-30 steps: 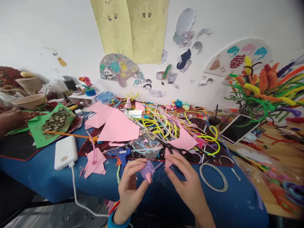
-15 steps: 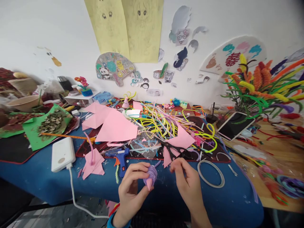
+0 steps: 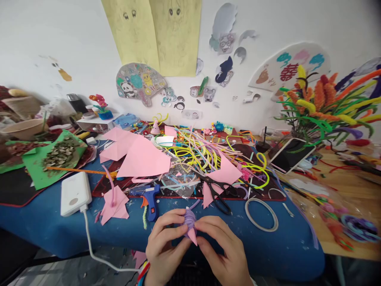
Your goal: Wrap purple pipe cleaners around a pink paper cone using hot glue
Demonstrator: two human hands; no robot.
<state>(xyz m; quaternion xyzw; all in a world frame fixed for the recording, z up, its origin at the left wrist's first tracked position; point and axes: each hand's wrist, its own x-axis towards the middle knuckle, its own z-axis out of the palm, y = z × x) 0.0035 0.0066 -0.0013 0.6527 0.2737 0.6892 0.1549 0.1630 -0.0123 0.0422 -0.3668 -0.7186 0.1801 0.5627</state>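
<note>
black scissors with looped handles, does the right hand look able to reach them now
Probably yes: the black, loop-handled scissors lie just beyond the right hand, with nothing visible covering or blocking them, though it is occupied at the pink-tipped, coiled purple piece.

Blue-covered worktop (image 3: 285,250), pretty cluttered tbh. A dark mat (image 3: 263,192) with red edging is laid across it, mostly buried under yellow strands (image 3: 190,155) and pink paper (image 3: 149,159). Along the front, a white box (image 3: 76,193), blue glue gun (image 3: 152,196) and pale ring (image 3: 269,229) are kinda just parked.
</note>
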